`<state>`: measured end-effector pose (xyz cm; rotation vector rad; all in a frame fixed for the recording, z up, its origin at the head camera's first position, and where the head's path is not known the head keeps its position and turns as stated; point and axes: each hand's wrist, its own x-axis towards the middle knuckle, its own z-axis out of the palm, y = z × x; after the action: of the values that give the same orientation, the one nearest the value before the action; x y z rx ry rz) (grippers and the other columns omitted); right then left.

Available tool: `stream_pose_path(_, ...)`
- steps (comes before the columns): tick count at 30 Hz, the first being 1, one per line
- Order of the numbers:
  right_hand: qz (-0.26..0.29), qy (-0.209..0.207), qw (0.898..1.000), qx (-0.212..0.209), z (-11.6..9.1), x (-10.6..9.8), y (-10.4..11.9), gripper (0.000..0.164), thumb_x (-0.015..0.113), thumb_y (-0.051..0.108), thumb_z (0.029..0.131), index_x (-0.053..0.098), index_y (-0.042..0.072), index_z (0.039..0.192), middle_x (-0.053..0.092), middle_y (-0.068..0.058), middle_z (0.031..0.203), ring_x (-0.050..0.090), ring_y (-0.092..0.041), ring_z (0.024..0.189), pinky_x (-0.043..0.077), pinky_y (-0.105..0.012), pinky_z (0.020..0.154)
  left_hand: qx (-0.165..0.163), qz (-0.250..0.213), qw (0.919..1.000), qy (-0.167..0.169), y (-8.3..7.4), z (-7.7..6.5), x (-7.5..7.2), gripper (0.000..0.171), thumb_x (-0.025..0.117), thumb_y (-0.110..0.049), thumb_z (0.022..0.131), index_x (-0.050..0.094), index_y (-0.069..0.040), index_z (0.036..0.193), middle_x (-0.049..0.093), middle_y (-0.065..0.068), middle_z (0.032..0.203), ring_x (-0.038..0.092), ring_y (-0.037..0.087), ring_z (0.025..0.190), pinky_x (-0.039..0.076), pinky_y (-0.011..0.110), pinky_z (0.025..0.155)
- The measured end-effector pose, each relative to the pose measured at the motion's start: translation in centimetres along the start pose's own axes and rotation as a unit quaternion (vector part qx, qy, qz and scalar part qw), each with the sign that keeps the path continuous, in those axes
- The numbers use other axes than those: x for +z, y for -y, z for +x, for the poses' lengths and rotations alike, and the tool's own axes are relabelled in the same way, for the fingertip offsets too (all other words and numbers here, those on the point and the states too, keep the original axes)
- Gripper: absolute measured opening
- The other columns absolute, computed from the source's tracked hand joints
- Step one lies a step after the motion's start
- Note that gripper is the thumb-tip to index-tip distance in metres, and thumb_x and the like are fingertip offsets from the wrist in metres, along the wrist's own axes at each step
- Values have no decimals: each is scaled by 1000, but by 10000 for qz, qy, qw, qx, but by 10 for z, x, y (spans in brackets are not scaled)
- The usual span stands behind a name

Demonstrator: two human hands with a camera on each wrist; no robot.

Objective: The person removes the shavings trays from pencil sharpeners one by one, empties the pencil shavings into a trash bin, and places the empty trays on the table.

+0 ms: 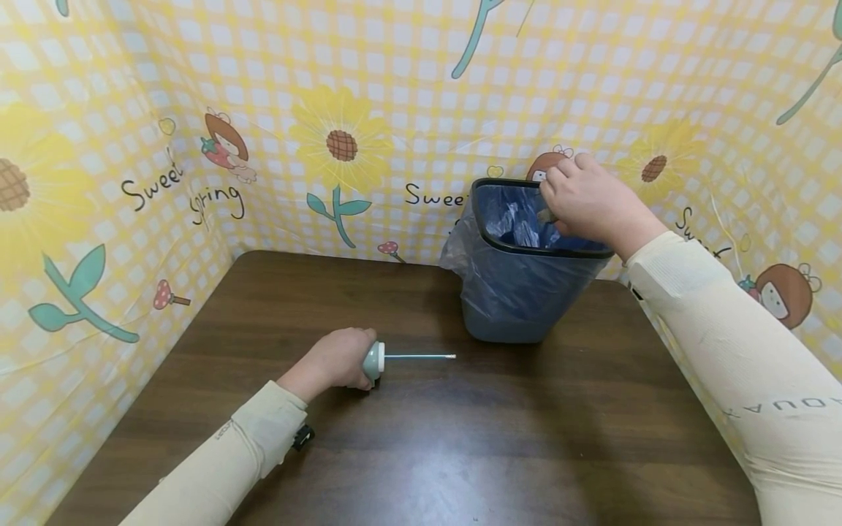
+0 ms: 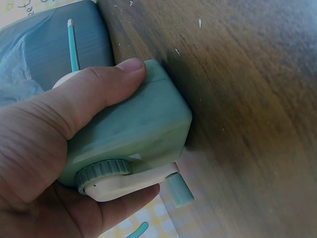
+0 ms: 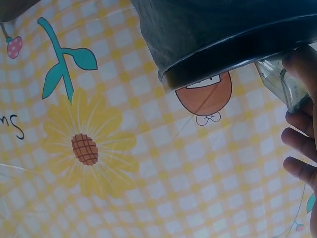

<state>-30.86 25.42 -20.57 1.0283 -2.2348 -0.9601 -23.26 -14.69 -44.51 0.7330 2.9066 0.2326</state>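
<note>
My left hand (image 1: 338,358) grips a green crank pencil sharpener (image 2: 143,116) lying on its side just above or on the table. A blue pencil (image 1: 421,356) sticks out of its white front and points right. In the left wrist view the white crank (image 2: 129,183) with its green knob is by my fingers, and my thumb lies along the green body. My right hand (image 1: 588,197) is over the mouth of the trash bin (image 1: 513,299), holding a small clear plastic container (image 3: 277,82) between thumb and fingers. In the head view this hand mostly hides the container.
A plastic liner bag (image 1: 457,245) hangs over the bin's left side. The bin stands at the back right of the brown wooden table (image 1: 421,438). Tiny pale bits (image 2: 200,23) lie on the wood. A yellow checked cloth (image 1: 408,88) lines the walls.
</note>
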Motion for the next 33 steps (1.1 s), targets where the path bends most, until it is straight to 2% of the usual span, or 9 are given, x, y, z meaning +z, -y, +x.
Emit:
stream_pose_path(13, -100, 120, 9999, -40, 0, -3, 0, 58, 89, 40, 74, 57, -4, 93, 60, -19, 95, 51, -34, 85, 39, -46, 76, -17, 4, 10000, 47, 1, 1, 1, 62, 98, -35, 63, 61, -10, 106, 65, 2, 92, 61, 19, 80, 56, 41, 72)
stream_pose_path(20, -172, -14, 9998, -124, 1, -2, -2, 56, 89, 36, 74, 59, -5, 96, 60, -19, 94, 51, -34, 84, 38, -45, 75, -11, 21, 10000, 36, 1, 1, 0, 61, 97, -35, 64, 61, -10, 106, 65, 2, 91, 60, 18, 79, 56, 40, 73)
stream_pose_path(28, -208, -30, 9993, -295, 3, -5, -2, 56, 87, 32, 75, 63, -8, 107, 65, -23, 104, 57, -38, 95, 44, -49, 85, 43, 40, 10000, -14, 2, 1, 0, 61, 97, -35, 64, 61, -9, 105, 65, 2, 91, 61, 19, 78, 56, 41, 72)
stream_pose_path(33, -306, -81, 9987, -411, 6, -5, 0, 51, 85, 28, 76, 64, -8, 105, 65, -22, 102, 57, -37, 92, 44, -49, 85, 52, 59, 10000, 2, 1, 1, 1, 61, 97, -35, 64, 61, -9, 106, 66, 3, 91, 61, 19, 79, 56, 41, 72)
